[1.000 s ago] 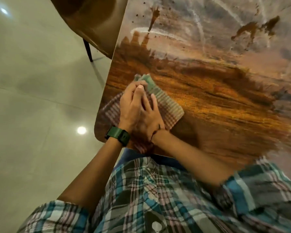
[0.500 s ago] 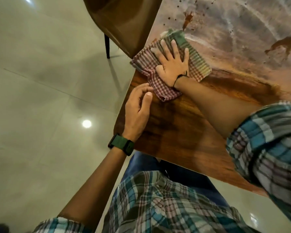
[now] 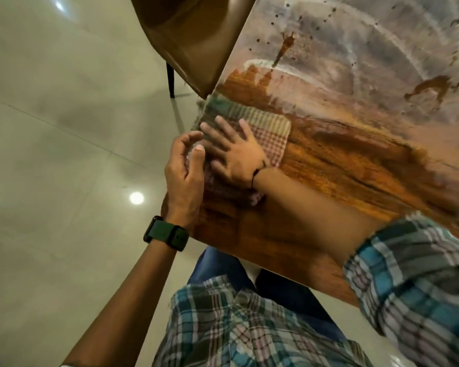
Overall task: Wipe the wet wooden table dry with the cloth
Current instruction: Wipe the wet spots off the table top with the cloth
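A checked cloth [image 3: 268, 125] with green and red bands lies flat on the wooden table [image 3: 342, 170], near its left edge. My right hand [image 3: 235, 154] presses down on the cloth with straight, spread fingers. My left hand [image 3: 183, 170], with a green watch on its wrist, sits at the table's left edge; its loosely curled fingers and thumb touch the cloth's left border. The wood right of the cloth looks dark and wet in streaks. Farther away the surface [image 3: 368, 56] carries a pale grey film with curved smears and brown spots.
A brown chair [image 3: 196, 35] stands against the table's far left side, just beyond the cloth. Pale glossy floor tiles [image 3: 64, 141] spread out to the left. The table's near corner is close to my body.
My right hand has drawn the cloth back toward me from the spot beside the chair. My left hand's fingers have curled and now touch the cloth's edge.
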Demonstrator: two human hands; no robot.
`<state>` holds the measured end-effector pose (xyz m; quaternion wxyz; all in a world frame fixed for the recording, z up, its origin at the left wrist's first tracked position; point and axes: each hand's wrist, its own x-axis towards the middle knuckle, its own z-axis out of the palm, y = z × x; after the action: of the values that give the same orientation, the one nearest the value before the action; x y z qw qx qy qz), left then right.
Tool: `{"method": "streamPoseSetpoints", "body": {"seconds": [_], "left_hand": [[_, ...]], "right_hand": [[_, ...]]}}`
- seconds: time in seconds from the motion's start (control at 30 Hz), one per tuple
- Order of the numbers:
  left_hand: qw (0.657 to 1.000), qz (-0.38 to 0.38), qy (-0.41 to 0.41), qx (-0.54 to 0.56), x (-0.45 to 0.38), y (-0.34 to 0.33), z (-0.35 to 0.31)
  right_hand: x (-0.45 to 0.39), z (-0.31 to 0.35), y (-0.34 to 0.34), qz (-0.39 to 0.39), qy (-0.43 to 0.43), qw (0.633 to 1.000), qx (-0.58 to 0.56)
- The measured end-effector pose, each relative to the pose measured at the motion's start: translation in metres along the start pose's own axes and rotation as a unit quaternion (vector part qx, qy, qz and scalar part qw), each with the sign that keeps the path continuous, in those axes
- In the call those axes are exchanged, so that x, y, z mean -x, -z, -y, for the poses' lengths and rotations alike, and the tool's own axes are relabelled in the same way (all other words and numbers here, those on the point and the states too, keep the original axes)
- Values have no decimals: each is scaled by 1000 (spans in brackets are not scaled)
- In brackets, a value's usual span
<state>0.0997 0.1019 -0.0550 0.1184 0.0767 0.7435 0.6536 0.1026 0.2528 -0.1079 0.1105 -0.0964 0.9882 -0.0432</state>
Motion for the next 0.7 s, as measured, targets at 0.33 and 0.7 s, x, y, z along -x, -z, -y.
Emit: {"method": "streamPoseSetpoints", "body": {"seconds": [0.33,0.7], "left_hand": [[997,78,12,-22,68,-84,-15],[982,161,-65,-72,113,-149,-29]], "right_hand": [[173,3,-37,-44,-76,996,-34],[261,-157,-45,-55,-411,907,-76]]}}
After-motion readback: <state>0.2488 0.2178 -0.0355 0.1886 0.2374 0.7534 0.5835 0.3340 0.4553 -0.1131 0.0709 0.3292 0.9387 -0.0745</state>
